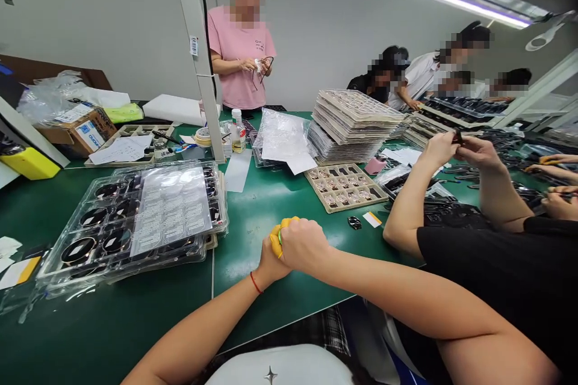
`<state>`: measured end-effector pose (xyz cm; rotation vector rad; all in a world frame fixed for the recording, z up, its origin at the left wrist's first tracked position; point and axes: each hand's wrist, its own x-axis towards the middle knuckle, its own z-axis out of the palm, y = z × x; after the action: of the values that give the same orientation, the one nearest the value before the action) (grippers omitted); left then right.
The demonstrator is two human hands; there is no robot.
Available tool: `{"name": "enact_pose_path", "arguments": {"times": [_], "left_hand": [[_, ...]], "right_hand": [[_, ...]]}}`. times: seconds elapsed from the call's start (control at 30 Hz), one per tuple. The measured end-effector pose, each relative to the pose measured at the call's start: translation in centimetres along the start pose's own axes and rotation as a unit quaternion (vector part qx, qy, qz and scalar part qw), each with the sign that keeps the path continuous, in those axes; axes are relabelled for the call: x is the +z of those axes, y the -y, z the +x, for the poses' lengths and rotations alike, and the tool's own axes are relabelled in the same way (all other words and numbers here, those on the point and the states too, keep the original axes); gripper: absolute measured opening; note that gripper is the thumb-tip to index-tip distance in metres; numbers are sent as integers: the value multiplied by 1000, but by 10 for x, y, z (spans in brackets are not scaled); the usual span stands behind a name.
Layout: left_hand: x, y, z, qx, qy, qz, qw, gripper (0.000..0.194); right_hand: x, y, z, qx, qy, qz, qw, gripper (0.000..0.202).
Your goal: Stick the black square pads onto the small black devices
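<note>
Above the green table (257, 198), my left hand (271, 260) and my right hand (307, 245) are pressed together, both closed. Yellow covers (275, 242) show on fingertips at their upper left side, with a small bright green bit between the hands. What lies inside the grip is hidden. A red string circles my left wrist. Left of my hands is a stack of clear trays (102, 216) with round dark parts, a printed clear sheet (171, 207) on top. Beyond my hands, toward the right, a beige tray (345, 186) holds round parts, near a small black piece (354, 222).
A person in black works close on my right, forearms (410, 192) raised over the table. Tall tray stacks (354, 126) stand at the back. A white post (198, 54), bottles (237, 131) and plastic-wrapped sheets (286, 135) are farther back. Across the table stands a person in pink (241, 54).
</note>
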<state>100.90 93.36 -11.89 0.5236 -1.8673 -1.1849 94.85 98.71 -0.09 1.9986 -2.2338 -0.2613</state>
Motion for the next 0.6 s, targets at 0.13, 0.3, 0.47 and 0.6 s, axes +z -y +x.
{"name": "enact_pose_path", "arguments": {"times": [0.13, 0.3, 0.47, 0.6], "left_hand": [[-4, 0, 5, 25, 60, -5, 998, 22], [-8, 1, 15, 27, 141, -21, 989, 17], [-13, 1, 21, 9, 180, -35, 983, 19], [-13, -5, -2, -14, 95, -32, 995, 52]], "right_hand": [[5, -13, -5, -15, -17, 2, 1000, 26], [7, -24, -7, -78, -35, 1, 996, 33], [7, -29, -12, -101, -44, -13, 994, 38], [3, -23, -15, -40, -32, 21, 998, 34]]}}
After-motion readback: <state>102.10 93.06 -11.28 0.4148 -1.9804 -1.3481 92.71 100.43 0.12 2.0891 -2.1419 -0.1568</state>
